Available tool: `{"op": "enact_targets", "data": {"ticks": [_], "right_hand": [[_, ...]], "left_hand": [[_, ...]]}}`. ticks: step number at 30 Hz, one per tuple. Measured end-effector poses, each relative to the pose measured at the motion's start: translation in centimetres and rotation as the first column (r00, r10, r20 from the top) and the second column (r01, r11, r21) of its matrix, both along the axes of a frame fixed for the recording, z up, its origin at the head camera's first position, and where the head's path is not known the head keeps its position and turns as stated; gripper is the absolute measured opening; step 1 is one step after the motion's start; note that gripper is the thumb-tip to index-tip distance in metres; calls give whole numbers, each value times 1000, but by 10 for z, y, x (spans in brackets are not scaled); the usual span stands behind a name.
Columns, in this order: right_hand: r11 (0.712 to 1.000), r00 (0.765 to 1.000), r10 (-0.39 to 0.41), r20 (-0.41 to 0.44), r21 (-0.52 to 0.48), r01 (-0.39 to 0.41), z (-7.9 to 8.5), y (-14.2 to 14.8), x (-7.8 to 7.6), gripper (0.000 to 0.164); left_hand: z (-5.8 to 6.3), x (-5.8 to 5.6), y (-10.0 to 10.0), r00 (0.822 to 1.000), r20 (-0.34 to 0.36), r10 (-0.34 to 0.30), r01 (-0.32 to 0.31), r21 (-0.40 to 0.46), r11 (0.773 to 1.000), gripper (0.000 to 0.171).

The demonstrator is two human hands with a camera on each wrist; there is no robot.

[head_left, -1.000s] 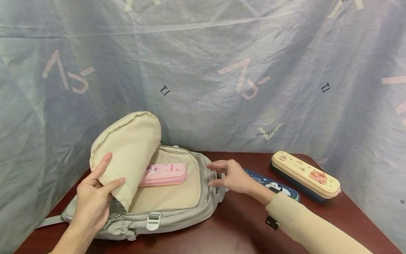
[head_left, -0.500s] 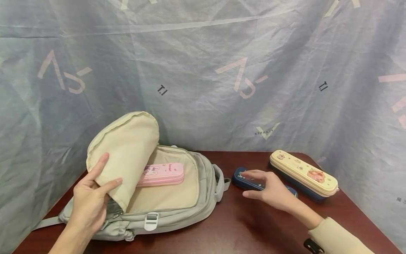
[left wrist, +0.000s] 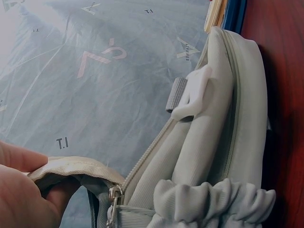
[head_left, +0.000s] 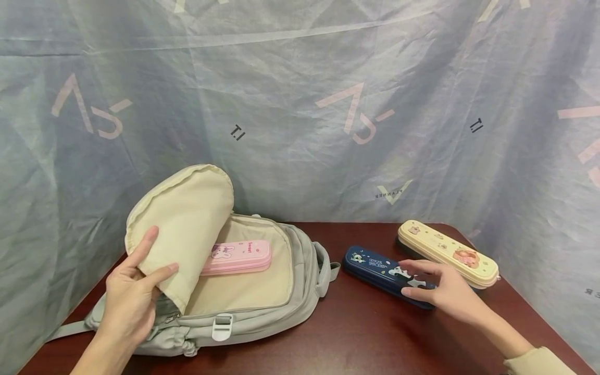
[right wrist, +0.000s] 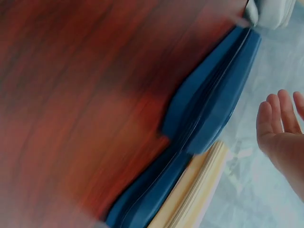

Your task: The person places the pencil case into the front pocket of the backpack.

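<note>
On the left, my left hand [head_left: 131, 297] pinches the raised cream-lined flap [head_left: 189, 224] of a grey-green backpack [head_left: 276, 324] lying on its back. In the left wrist view, thumb and fingers hold the edge of that flap [left wrist: 80, 164] beside a zipper pull [left wrist: 114, 194]. Inside the unzipped compartment lies a pink pencil case [head_left: 248, 254] with a bunny print, its left end hidden by the flap. My right hand [head_left: 452, 294], thumb and fingers spread apart, hovers over the right end of a dark blue pencil case [head_left: 372, 268]. The right wrist view shows the blue case [right wrist: 213, 95] beside the hand.
A cream-topped, dark-based pencil case [head_left: 440, 247] lies behind the blue one at the right. The backpack's top handle [head_left: 324, 271] points toward the blue case. A reddish-brown table [head_left: 337, 338] carries everything, with a grey printed curtain [head_left: 290, 135] behind.
My right hand has moved right, away from the backpack's top, along and over the blue pencil case, uncovering its left part. The left hand keeps its hold on the flap.
</note>
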State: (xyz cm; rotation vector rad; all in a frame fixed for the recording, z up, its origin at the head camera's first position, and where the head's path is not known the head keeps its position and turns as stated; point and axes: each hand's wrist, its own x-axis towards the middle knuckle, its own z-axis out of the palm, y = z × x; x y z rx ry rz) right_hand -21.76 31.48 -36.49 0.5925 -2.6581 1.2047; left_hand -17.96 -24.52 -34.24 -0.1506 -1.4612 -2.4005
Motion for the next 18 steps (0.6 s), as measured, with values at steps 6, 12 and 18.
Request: {"op": "enact_targets", "data": {"ticks": [6,12,18], "right_hand": [[994,996,-93,-8,50,93,-5,19,2,54],[983,987,-159,-2,94,158,-10,31,-1,56],[978,986,-165,7,134,162,-16,44,-5,60]], "left_hand": [[0,0,0,1000,5,1,-1,-10,1000,87],[0,0,0,1000,-3,1,-1,-11,1000,87],[-1,0,-1,1000,3,-6,6,-4,1000,87]]}}
